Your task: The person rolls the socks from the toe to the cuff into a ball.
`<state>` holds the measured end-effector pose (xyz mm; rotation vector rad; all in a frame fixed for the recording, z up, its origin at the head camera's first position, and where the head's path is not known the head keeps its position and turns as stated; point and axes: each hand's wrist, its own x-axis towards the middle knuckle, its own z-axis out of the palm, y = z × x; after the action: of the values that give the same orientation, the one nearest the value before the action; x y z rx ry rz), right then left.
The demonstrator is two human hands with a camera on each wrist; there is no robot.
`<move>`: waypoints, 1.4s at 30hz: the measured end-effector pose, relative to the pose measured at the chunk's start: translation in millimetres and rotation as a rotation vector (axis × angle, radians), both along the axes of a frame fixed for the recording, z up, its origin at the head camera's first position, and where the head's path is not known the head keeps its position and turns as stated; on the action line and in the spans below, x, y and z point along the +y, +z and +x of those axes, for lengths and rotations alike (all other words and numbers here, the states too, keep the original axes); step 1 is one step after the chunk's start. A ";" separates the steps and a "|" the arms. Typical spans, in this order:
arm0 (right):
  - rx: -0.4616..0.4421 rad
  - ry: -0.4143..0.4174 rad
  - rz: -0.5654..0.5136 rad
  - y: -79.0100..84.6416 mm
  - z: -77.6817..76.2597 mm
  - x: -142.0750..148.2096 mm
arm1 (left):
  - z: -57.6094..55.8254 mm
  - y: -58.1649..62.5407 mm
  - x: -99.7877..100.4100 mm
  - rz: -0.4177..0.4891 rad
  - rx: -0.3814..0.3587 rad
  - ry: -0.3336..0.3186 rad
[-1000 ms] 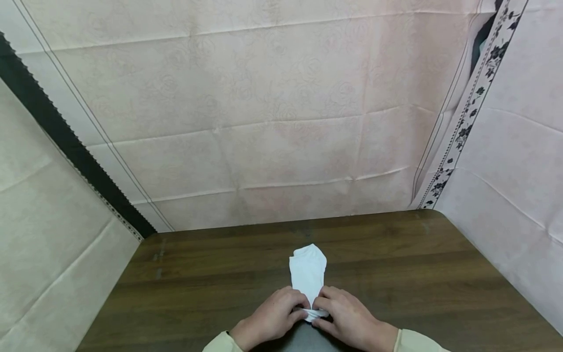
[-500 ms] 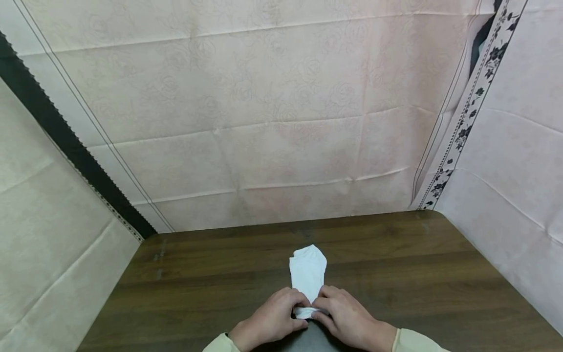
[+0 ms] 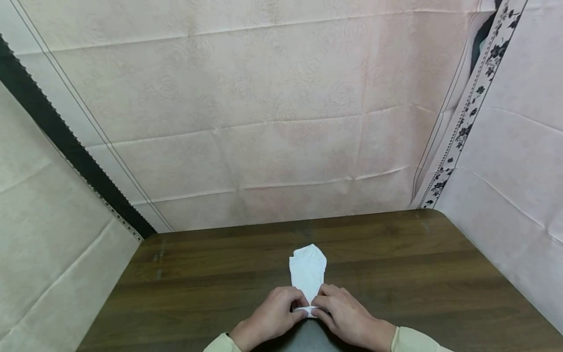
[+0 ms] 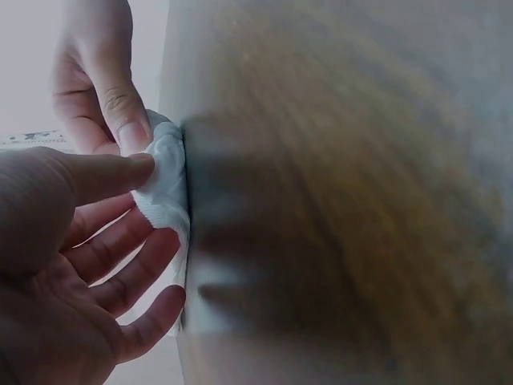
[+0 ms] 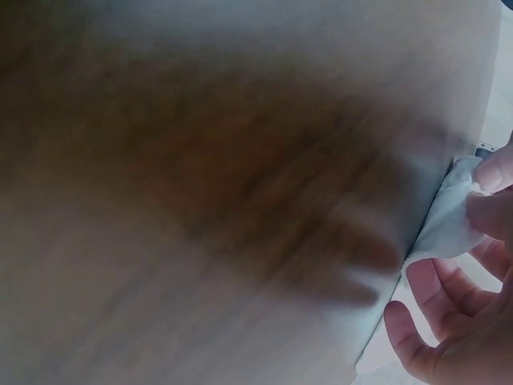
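A white sock [image 3: 308, 274] lies lengthwise on the wooden table, its far end flat with a stepped outline like two layers. The near end is turned over into a small roll [image 4: 167, 164], where ribbed knit shows in the left wrist view. My left hand [image 3: 278, 313] pinches the left side of this roll, thumb on the near side and fingertips over the top. From the right, my right hand [image 3: 345, 315] pinches the other side in the same way. Both sets of fingertips nearly meet at the middle. In the right wrist view the white cloth [image 5: 449, 220] sits between thumb and fingers.
The brown wooden table [image 3: 211, 274] extends around the hands on both sides. Pale patterned cloth [image 3: 281, 122] hangs behind it and at left and right, with a dark strip [image 3: 75, 137] at the left corner and a floral border [image 3: 466, 117] at the right.
The thumbs moved off the near edge, then came back up against it. The roll at the near end looks tighter and a little farther from me. The far end has stayed put.
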<state>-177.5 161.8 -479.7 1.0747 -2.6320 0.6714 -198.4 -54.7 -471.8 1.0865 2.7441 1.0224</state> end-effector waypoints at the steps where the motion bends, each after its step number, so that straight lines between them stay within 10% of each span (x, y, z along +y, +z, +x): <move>1: -0.007 -0.004 0.003 0.3 0.0 -0.2 | -0.1 0.0 -0.1 -0.003 0.002 0.001; 16: 0.041 0.013 0.030 0.9 -3.0 -1.1 | 0.1 -1.9 0.6 -0.094 0.038 0.039; 26: 0.327 0.140 -0.026 -2.1 -4.2 -4.8 | 0.2 -1.3 0.8 -0.150 0.086 0.079; 42: 0.169 0.098 0.040 -3.2 -0.7 -0.1 | 1.7 -2.3 5.3 -0.094 -0.021 0.152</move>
<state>-178.2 161.8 -483.0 1.2209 -2.4723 0.5240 -196.8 -49.3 -474.1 0.8610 2.8624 0.9026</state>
